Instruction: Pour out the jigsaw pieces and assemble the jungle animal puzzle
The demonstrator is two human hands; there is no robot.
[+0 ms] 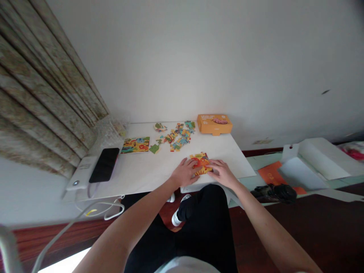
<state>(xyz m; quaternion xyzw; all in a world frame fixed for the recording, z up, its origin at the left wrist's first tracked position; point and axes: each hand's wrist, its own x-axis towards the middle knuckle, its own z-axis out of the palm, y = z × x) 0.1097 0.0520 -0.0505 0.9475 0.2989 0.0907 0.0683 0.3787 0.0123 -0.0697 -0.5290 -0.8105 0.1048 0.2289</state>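
Observation:
Several joined puzzle pieces [203, 159] in yellow, orange and red, with a lion on them, lie near the front edge of the white table. My left hand [184, 173] is curled over their left side, its fingertips on the surface and its thumb near the lower edge. From the other side, my right hand [223, 172] has its bent fingers and thumb on the right edge. Both hands hold the pieces between them and partly hide them. Beyond them lie loose puzzle pieces [182, 139]. Farther left is a picture card [135, 145] with a lion and other animals.
An orange puzzle box [214, 124] stands at the back right of the table [159, 167]. On the left, a black phone [104, 165] rests on a white box [81, 170], near bubble wrap [112, 131]. An opened white box [301, 167] and a black object [277, 192] are at right.

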